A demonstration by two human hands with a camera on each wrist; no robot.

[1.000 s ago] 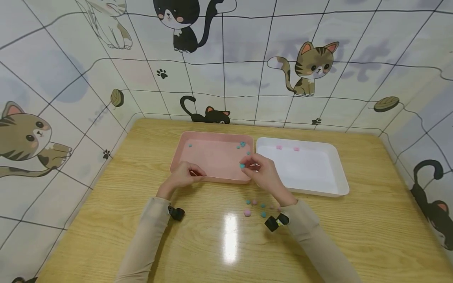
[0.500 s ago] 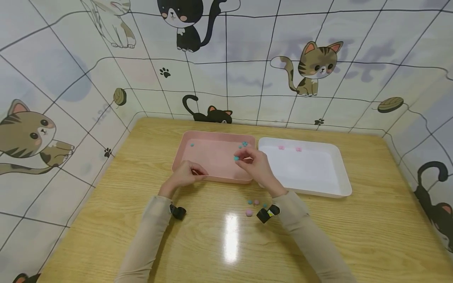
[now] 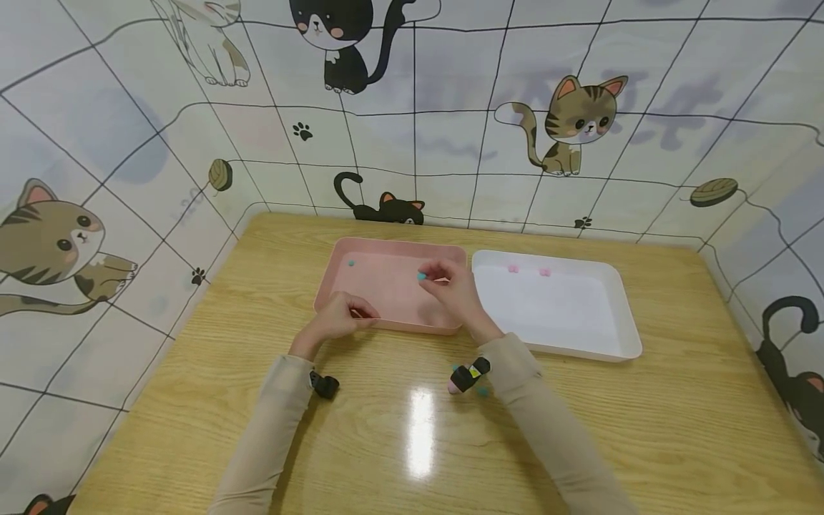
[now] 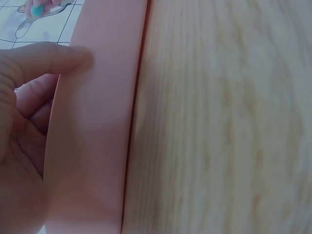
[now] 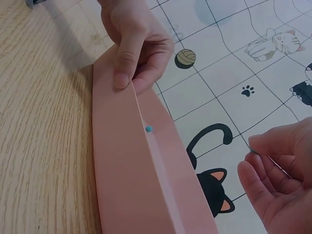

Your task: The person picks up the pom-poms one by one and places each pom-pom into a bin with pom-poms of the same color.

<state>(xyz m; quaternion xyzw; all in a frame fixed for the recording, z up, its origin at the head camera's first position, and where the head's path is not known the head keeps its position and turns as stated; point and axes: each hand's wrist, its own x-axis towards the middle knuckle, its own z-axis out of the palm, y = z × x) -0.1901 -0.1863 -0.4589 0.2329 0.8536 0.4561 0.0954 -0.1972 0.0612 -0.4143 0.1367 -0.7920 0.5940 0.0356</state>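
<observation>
- Right hand point(image 3: 448, 287) first: I've got thumb and fingertips closed in a narrow pinch, with a small held teal bead point(image 3: 421, 275) between them, mostly covered in the right wrist view.
- And that bead is up over the pink tray point(image 3: 393, 279), towards its right half, clear of the tray's floor as I see it.
- Across to my left hand point(image 3: 344, 315), and it's gripping the tray's near wall: thumb on the outside, fingers curled over on the inside, left of the wall's middle.
- Inside the pink tray, I spot a loose teal bead point(image 3: 351, 263) lying near the far left corner.
- Just to the right sits the white tray point(image 3: 553, 307), and there I count two pink pieces, a left one point(image 3: 513, 269) and a right one point(image 3: 545, 272), side by side near the far wall; too small for me to call their shape.
- Down on the bench point(image 3: 360, 443), near side, a pink bead point(image 3: 453, 388) pokes out by the right wrist's black camera point(image 3: 465, 376), with a teal one point(image 3: 483, 391) just beside it; the wrist partly blocks my view here.
- Behind it all, the cat-print backdrop point(image 3: 444, 143) rises from the bench's far edge.
</observation>
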